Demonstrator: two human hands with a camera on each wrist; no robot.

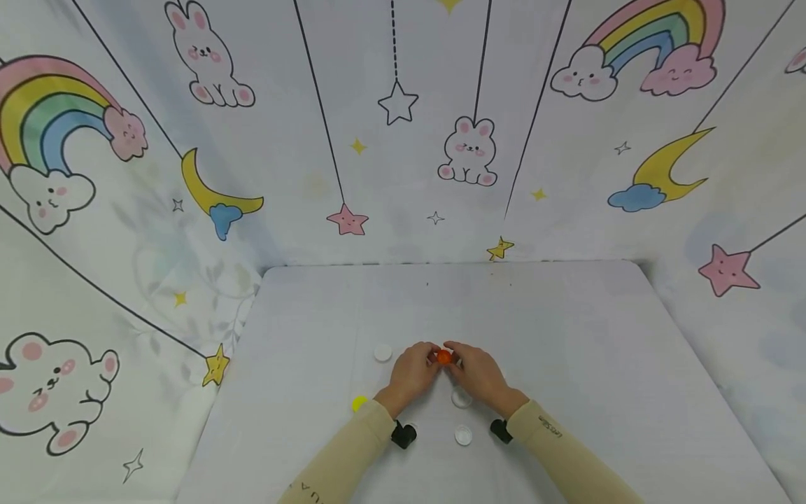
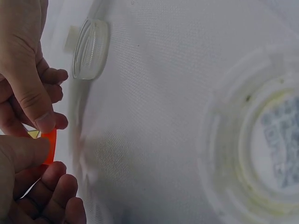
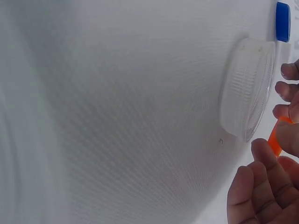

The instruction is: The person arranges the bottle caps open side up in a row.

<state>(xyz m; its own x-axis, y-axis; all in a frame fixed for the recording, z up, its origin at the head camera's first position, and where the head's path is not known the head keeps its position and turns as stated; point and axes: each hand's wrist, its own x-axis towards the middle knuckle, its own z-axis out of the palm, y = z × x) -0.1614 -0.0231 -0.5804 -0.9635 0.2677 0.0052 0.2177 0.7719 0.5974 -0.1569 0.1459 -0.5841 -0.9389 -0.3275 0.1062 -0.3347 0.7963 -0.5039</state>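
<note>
Left hand [image 1: 413, 371] and right hand [image 1: 481, 371] pinch an orange cap [image 1: 443, 357], lower middle; a clear lid [image 1: 463, 435] below sits untouched on the bench [image 1: 579, 357]

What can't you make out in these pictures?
Left wrist view: orange cap, ends hidden by fingers.
Left wrist view: label, blurred, cut off by right edge.
Head view: yellow cap, partly hidden by left sleeve.
Right wrist view: pale shape, blurred, cut off by left edge.
</note>
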